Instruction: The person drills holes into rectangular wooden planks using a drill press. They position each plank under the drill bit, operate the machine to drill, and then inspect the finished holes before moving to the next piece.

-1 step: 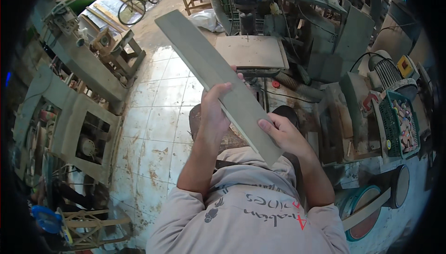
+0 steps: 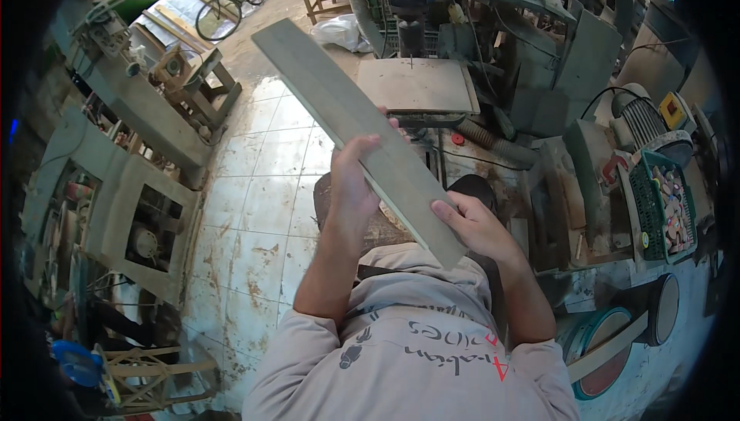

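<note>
A long, flat, grey-brown wooden board [image 2: 347, 113] slants in front of me, its far end up to the left and its near end close to my lap. My left hand [image 2: 357, 178] grips it around the middle of its left edge, thumb on top and fingertips showing past the far edge. Lower down, my right hand [image 2: 478, 224] is closed on the right edge with its thumb pressed on the upper face. The fingers under the board are hidden.
Ahead stands a drill-like machine [image 2: 410, 5] over a pale flat table [image 2: 416, 86]. A green basket [image 2: 647, 205] of small pieces and a motor [image 2: 638, 113] are at the right. Machine frames [image 2: 146, 228] line the left side of the tiled floor [image 2: 262, 190]. A bicycle [image 2: 220, 16] stands far off.
The board has shifted very slightly to the left, with both hands still holding it in the same places. Nothing else has visibly moved.
</note>
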`<state>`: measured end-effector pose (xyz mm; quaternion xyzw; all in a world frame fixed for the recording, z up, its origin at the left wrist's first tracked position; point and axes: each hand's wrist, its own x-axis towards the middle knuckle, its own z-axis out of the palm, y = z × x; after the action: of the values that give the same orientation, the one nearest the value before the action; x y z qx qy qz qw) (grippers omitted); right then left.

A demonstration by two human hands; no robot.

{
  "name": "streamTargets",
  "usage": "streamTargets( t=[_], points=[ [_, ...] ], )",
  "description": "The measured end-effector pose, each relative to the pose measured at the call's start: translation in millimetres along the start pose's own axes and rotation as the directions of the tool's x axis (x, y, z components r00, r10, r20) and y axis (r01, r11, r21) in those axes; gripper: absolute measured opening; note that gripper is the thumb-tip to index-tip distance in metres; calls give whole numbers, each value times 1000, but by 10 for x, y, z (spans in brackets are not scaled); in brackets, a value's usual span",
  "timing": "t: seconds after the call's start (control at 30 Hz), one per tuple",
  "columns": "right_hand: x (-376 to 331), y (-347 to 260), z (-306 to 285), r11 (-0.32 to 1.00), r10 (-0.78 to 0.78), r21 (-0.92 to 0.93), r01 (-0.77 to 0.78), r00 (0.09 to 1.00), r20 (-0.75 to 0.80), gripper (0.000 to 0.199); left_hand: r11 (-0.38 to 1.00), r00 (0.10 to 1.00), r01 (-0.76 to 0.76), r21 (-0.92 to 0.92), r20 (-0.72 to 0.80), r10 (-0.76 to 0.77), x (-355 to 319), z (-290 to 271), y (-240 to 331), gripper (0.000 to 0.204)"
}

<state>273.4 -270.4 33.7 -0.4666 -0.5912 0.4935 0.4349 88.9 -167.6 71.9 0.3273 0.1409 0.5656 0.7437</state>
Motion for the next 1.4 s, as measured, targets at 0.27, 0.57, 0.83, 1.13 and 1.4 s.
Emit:
streamTargets(
  t=[0.27, 0.57, 0.83, 1.13, 1.4],
  points=[
    [-75, 32, 94, 991, 134, 46, -129, 985, -107, 46, 985, 997, -18, -170, -74, 5, 104, -196, -19, 56],
    [-67, -94, 57, 825, 282, 484, -291, 955, 94, 35, 979, 925, 20, -205, -368, -96, 261, -402, 20, 48],
    [-50, 137, 165, 739, 200, 639, -212, 975, 93, 39, 963, 917, 18, -270, -380, -123, 283, -563, -83, 54],
    [120, 349, 420, 771, 170, 562, -300, 947, 272, 50, 981, 952, -152, 123, -247, 179, -136, -414, -57, 58],
    [884, 655, 196, 986, 11, -166, -5, 999, 35, 54, 723, 948, 40, 690, -255, 191, -397, -1147, 590, 56]
  ],
)
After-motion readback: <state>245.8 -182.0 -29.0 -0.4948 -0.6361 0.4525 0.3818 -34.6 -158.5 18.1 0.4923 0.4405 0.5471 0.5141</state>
